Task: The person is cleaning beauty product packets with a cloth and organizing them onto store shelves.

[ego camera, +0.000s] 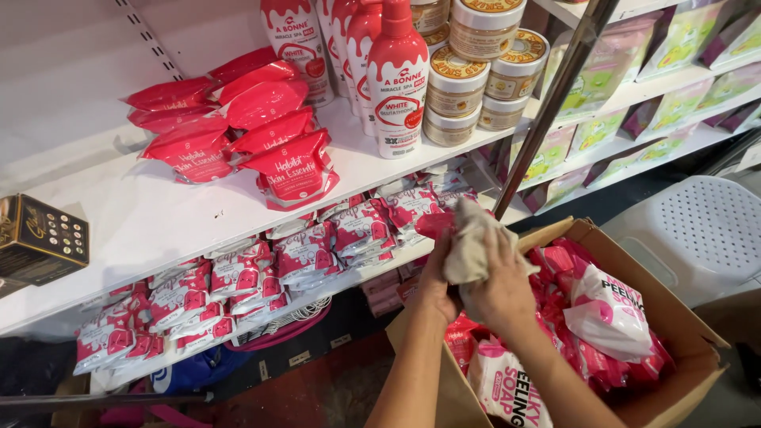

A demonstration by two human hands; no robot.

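Both forearms are bare to the hands (pixel 483 289), with no sleeves showing.

Both forearms bare, rising from bottom edge & meeting mid-frame – L hand (pixel 438 277) behind, mostly hidden, fingers curled shut; R hand (pixel 502 287) in front, back of hand to cam, fingers folded closed in a grip – wrists nearly touching

A white upper shelf (pixel 158 214) across the frame's left carries red pouches (pixel 238 127), pump bottles (pixel 396 79), stacked jars (pixel 468 71) and a black box (pixel 40 238). The lower shelf (pixel 396 257) holds pink-and-white sachets (pixel 238 277).
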